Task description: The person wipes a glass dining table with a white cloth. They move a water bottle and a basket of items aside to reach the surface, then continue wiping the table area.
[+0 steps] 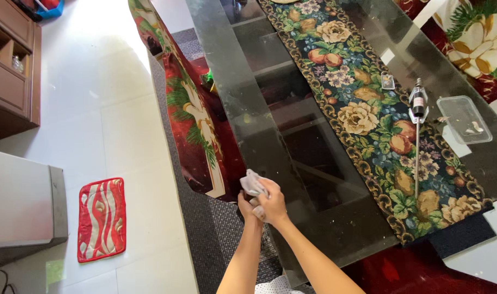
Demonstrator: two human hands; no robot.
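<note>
Both my hands meet at the near left edge of a dark glass table [248, 103]. My right hand [272, 204] is closed around a crumpled white cloth [252, 183] that sticks out above the fingers. My left hand [246, 207] sits just beside and below it, fingers curled against the same cloth. The cloth rests right at the table's edge, over the grey rug [215, 234].
A floral table runner [362, 120] lies along the table, with a long-handled lighter [417, 130], a clear plastic box [464, 120] and a small clear lid [388, 82] on it. Red flower-print chairs [194, 120] stand along the left. On the white floor lies a red mat [101, 218]; wooden cabinet [11, 71] far left.
</note>
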